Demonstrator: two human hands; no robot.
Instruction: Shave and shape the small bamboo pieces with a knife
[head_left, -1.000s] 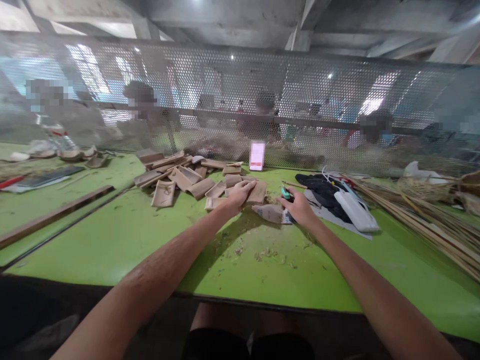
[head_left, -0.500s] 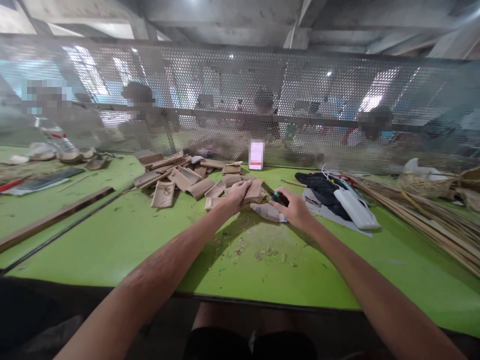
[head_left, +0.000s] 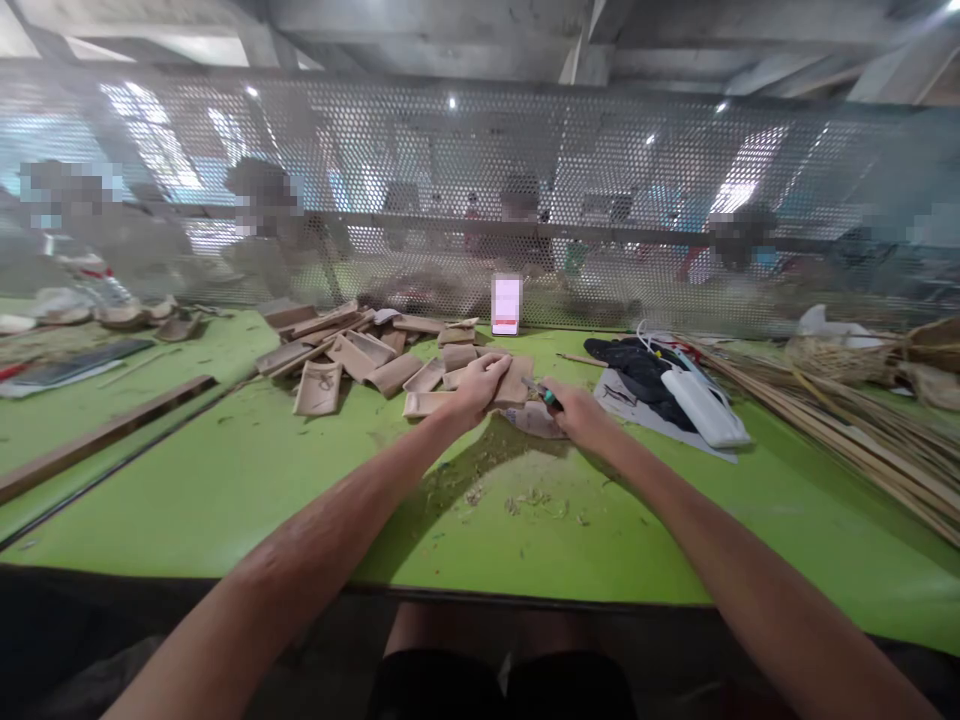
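My left hand (head_left: 480,385) is closed around a curved piece of bamboo (head_left: 516,380), holding it above the table near the pile. In my right hand (head_left: 579,408) is a knife (head_left: 551,399) with a dark, green-marked handle. Its short blade points left and lies at the bamboo's right end; whether it cuts in is too small to tell. Under the two hands a whitish, printed sheet (head_left: 536,420) rests on the green table (head_left: 480,550). Pale shavings (head_left: 529,500) are scattered in front of it.
Cut bamboo pieces (head_left: 367,360) are heaped left of centre. A phone (head_left: 505,308) stands upright by the perforated screen (head_left: 420,240). To the right are a dark cloth (head_left: 634,375), a white flat object (head_left: 705,408) and long bamboo strips (head_left: 832,430). A wooden bar (head_left: 112,435) lies left.
The knife has changed angle, and its blade now shows more plainly against the bamboo's right end. The bamboo piece is turned slightly. The whole view has shifted a little.
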